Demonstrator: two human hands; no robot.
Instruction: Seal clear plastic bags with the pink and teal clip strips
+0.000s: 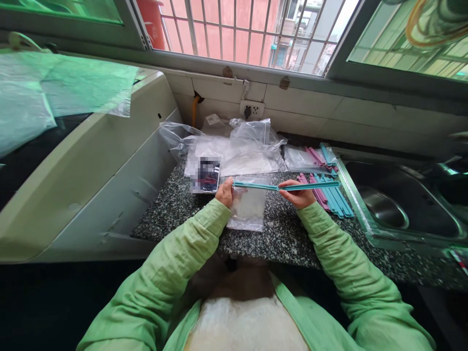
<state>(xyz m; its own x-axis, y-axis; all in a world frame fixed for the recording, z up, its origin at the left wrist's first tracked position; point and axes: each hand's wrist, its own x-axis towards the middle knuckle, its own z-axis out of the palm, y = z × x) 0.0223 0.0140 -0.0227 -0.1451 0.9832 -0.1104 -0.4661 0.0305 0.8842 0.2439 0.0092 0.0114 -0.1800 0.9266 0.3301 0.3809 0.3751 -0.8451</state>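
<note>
My left hand (224, 191) pinches the top left corner of a small clear plastic bag (248, 208) that holds something white. It also holds the left end of a long teal sealing clip (285, 186). My right hand (299, 196) grips the same clip near its middle, and the clip lies level along the bag's top edge. The bag hangs over the speckled granite counter (285, 234). Both sleeves are light green.
A pile of pink and teal clips (331, 197) lies right of my right hand, beside a steel sink (402, 204). Clear plastic bags (234, 151) are heaped at the back. A phone (205, 176) lies at left by a white appliance (91, 161).
</note>
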